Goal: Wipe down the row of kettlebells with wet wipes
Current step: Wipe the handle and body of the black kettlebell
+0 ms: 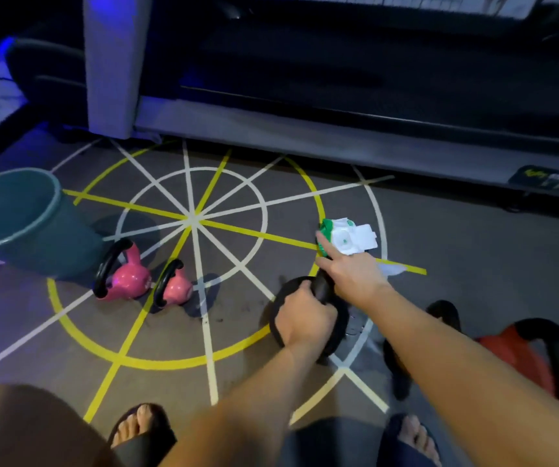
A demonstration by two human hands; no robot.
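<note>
My left hand (305, 320) grips one black round kettlebell (341, 326) on the floor. My right hand (352, 274), fingers straight, touches one green-white wet-wipe pack (350, 235). Bigger pink kettlebell (130, 278) and smaller pink kettlebell (178, 289) left, one red kettlebell (507, 348) right, one teal plastic bucket (18, 214).

The left hand (305, 320) grips a black kettlebell (322, 289). Well to the left of this hand, the larger kettlebell (130, 281) and the smaller kettlebell (178, 289) are pink with black handles. Beyond them, the bucket (52, 244) is dark teal. At the fingertip of the right hand (352, 273), the wipes pack (349, 235) is white and green. The floor (473, 247) is grey, with white and yellow lines like a wheel.
</note>
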